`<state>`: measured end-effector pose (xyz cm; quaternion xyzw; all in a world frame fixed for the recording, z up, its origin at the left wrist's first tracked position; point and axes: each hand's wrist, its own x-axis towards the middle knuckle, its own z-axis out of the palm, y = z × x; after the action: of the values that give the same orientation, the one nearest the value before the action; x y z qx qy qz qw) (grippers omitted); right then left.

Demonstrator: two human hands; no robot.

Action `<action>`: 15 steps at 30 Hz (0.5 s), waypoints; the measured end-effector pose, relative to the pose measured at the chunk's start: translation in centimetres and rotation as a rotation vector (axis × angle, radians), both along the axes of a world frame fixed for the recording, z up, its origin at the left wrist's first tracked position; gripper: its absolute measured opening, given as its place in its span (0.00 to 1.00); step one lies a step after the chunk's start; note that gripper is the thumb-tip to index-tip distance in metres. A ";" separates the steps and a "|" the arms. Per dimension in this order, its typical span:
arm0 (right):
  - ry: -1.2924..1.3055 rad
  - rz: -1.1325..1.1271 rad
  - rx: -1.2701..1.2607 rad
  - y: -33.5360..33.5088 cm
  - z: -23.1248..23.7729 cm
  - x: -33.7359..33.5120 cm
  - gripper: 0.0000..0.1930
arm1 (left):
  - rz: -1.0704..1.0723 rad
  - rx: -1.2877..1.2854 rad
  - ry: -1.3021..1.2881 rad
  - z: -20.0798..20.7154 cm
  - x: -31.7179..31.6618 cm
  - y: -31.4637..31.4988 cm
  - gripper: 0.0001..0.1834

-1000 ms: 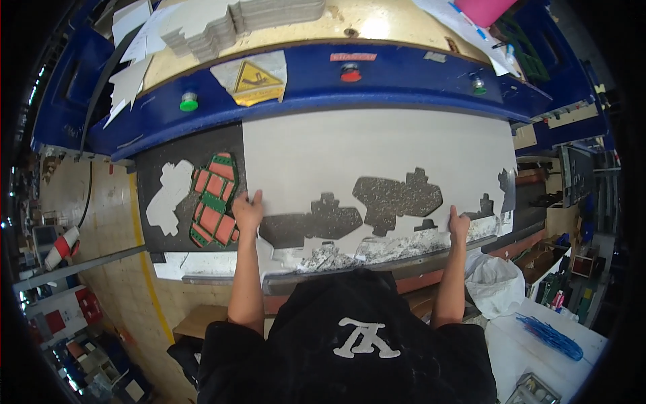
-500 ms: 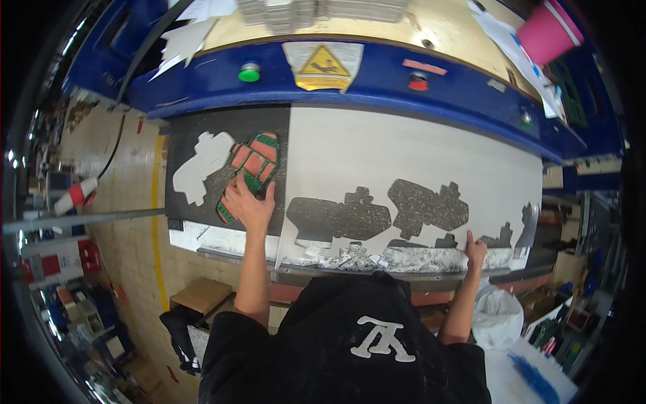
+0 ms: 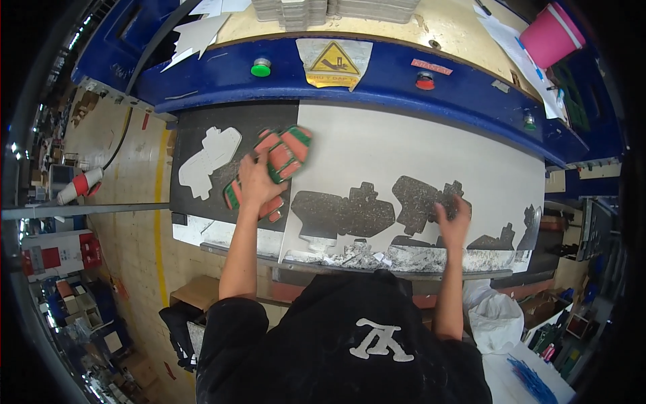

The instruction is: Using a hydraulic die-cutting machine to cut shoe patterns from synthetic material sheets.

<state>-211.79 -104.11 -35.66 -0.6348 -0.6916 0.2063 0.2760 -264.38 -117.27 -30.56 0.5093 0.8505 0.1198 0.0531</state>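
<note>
A red and green cutting die (image 3: pixel 288 153) is in the grip of my left hand (image 3: pixel 256 182), over the border between the black cutting board (image 3: pixel 195 121) and the pale grey sheet (image 3: pixel 404 141). Its outline is slightly smeared by motion. On the board to its left lies a white cut piece (image 3: pixel 210 158) of similar shape. Dark die-shaped holes (image 3: pixel 343 210) run along the near part of the sheet. My right hand (image 3: pixel 457 225) is open over the right-hand hole, thumb and fingers apart, holding nothing.
Behind the board runs a blue machine beam (image 3: pixel 222 84) with a green button (image 3: pixel 261 67), a red button (image 3: pixel 425 81) and a warning sticker (image 3: pixel 333 62). Stacked grey pieces (image 3: pixel 289 13) and a pink bucket (image 3: pixel 552 35) stand beyond. A metal bar (image 3: pixel 87 210) juts out at left.
My left hand has shifted the die to the right, away from the white piece and toward the sheet, turning it. My right hand has left the sheet's near edge and moved left and farther in.
</note>
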 end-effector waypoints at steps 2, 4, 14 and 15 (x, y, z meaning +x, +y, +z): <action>0.042 0.236 0.039 0.3 0.9 -6.2 0.41 | -0.124 -0.011 -0.032 1.3 2.2 2.8 0.53; 0.098 0.345 0.068 0.8 0.5 -10.4 0.44 | -0.277 -0.025 -0.050 1.1 4.9 6.6 0.55; 0.026 0.392 0.107 2.7 -5.7 -16.9 0.37 | -0.481 0.148 -0.261 -2.9 10.1 9.0 0.65; 0.014 0.369 0.125 3.0 -6.1 -16.7 0.34 | -0.351 0.204 -0.254 -2.1 9.8 7.6 0.71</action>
<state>-228.44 -101.16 -41.71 -0.4773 -0.8058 0.2143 0.2773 -254.54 -109.66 -32.67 0.6328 0.7191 0.2571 0.1277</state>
